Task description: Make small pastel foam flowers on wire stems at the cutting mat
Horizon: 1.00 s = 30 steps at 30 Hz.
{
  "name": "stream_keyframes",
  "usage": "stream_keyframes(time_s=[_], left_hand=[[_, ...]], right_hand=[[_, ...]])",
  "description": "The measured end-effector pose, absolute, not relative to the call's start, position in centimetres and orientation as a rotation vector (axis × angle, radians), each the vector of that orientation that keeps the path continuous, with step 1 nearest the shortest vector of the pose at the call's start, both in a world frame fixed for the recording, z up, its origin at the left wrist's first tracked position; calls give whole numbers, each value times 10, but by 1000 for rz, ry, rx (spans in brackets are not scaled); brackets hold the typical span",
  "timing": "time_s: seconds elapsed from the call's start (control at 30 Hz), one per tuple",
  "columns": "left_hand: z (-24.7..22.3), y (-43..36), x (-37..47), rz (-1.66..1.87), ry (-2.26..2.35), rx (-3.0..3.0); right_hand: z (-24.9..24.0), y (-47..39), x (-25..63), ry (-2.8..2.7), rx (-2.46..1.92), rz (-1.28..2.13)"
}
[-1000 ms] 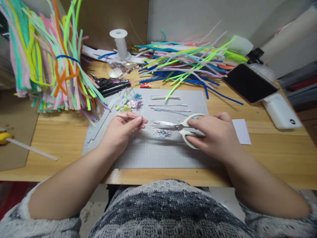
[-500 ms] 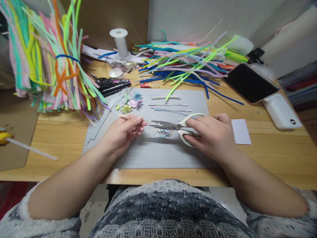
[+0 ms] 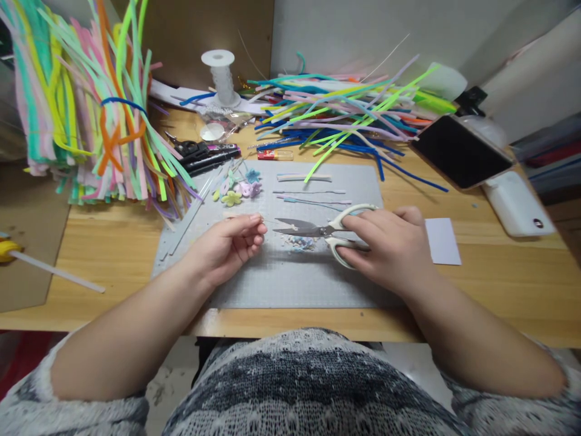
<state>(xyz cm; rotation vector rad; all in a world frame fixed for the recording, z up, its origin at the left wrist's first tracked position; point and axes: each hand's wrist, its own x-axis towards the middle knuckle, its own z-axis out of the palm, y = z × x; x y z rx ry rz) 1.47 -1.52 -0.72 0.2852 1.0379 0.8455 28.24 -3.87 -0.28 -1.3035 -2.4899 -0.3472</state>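
In my right hand (image 3: 390, 242) is a pair of scissors (image 3: 306, 231) with pale handles, fingers through the loops and blades slightly apart, pointing left. My left hand (image 3: 229, 248) pinches a thin pale pipe cleaner (image 3: 271, 221) between thumb and finger. Its free end reaches toward the blades, and much of it is hidden or too fine to follow. Under the scissors, a small heap of coloured fluff clippings (image 3: 299, 244) lies on the grey cutting mat (image 3: 272, 290). Behind it lie thin trimmed pipe cleaners (image 3: 313, 201) and thicker pale ones (image 3: 304, 178).
Small pipe-cleaner flowers (image 3: 232, 198) lie at the mat's upper left. A large bundle of pipe cleaners (image 3: 122, 121) stands at left, and a loose pile (image 3: 336, 109) lies at the back. A white spool (image 3: 222, 79), phone (image 3: 460, 151) and white card (image 3: 442, 241) are also here.
My left hand has shifted slightly left, away from the blades. The scissor blades are spread a little wider; my right hand has stayed nearly in place.
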Motion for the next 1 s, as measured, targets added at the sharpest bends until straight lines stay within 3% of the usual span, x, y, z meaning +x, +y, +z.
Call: stream_keyframes(time_s=[1.0], left_hand=[[-5,-16,17,811,1055,215]], right_hand=[[-4,-37,283,-2471,-1240,-452]])
